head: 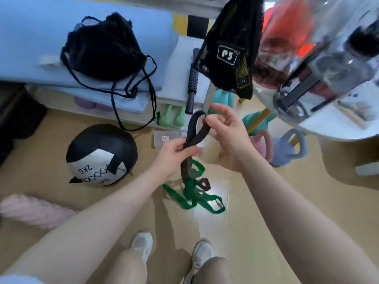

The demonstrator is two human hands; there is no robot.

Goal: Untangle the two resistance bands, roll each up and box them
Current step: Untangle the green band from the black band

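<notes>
A black resistance band (193, 130) stands up in a loop between my hands. My left hand (174, 153) grips it where the two strands cross, fingers curled round it. My right hand (227, 138) pinches the top of the loop with thumb and fingers. Below my left hand the black band hangs down and is knotted with a green resistance band (194, 196), whose loops dangle above the floor. A small flat cardboard box (164, 138) lies on the floor behind the bands.
A black-and-white 2 kg medicine ball (101, 154) sits on the floor at left. Blue mats with a black drawstring bag (102, 46) lie behind it. Green dumbbells (173, 117), kettlebells (287, 148) and a white round table (332, 126) stand nearby. My feet (172, 251) are below.
</notes>
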